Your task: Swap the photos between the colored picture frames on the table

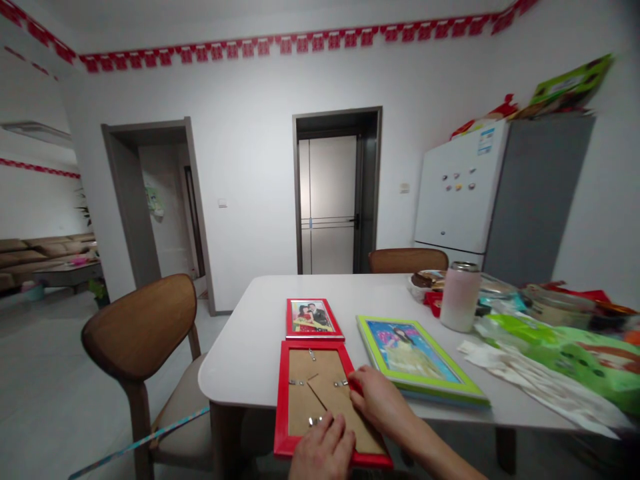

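Observation:
A red picture frame (283, 407) lies back side up at the table's front edge, its near part reaching past the edge. Its brown backing board (300, 400) has metal clips on its sides and a thin stand leg. Near the bottom clip, my left hand (324, 450) grips the frame's lower edge, fingers bent over the board. My right hand (381, 402) closes on the right side, fingertips beside the right clip (341, 383); the thumb is hidden. Just beyond lies a smaller red frame (289, 320) with a photo of two people. A green frame (425, 357) lies to the right.
On the white table (245, 333) stand a pink-and-white bottle (460, 300), a white cloth (530, 380) and a green plastic package (575, 353). Bowls and packets crowd the back right. A wooden chair (145, 333) is at the left, another chair (407, 259) behind the table.

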The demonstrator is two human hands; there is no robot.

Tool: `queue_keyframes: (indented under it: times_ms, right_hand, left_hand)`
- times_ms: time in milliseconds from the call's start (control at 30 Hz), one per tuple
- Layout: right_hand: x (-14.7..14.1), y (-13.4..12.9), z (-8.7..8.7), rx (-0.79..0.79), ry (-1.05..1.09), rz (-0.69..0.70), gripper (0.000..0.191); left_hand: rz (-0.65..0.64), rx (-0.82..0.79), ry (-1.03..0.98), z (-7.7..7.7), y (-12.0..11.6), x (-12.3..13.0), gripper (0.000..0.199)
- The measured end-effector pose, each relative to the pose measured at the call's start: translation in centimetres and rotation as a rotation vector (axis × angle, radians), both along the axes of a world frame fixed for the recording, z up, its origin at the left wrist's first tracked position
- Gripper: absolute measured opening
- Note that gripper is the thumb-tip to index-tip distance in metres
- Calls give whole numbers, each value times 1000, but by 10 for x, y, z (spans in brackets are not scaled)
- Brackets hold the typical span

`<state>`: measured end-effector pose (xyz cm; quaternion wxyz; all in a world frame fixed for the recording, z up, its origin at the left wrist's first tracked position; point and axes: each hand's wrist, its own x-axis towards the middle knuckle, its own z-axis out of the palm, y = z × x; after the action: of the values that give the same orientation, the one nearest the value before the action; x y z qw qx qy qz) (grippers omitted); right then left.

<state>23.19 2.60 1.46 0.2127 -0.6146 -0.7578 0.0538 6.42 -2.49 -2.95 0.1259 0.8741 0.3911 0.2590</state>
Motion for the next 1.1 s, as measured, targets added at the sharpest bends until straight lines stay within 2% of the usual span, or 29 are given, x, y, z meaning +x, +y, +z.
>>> queue_keyframes:
  times_ms: [100,200,300,400,500,600,733,800,967,1100]
  right_hand:
    - [-3,10,1,16,-46,49,22]
    - [-6,19,0,8,-85,56,21]
    - [-9,25,0,15,-94,52,22]
    - [-9,26,2,27,-98,20,22]
    - [-12,21,5,54,-97,-2,25]
    - [-23,7,7,83,10,115,27]
    - [-43,-12,8,-57,112,377,18]
    - [-50,-16,6,-68,130,393,16]
    - [-53,-10,7,-20,133,379,19]
    - [-65,6,8,22,110,358,22]
  left_hand:
    - [80,-94,59,24,-3,-17,62]
    - [228,-153,71,38,-3,-36,59]
    - [235,-180,12,35,-1,-46,52]
    - [246,-191,-13,28,0,-47,61]
    - [257,-211,-3,27,0,-46,60]
    - [262,-207,1,27,0,-45,52]
    - [279,-191,1,26,1,-43,56]
    - [280,-196,9,26,1,-43,56]
    - [283,-200,7,29,-1,-41,42]
    - [265,-200,-14,28,0,-41,62]
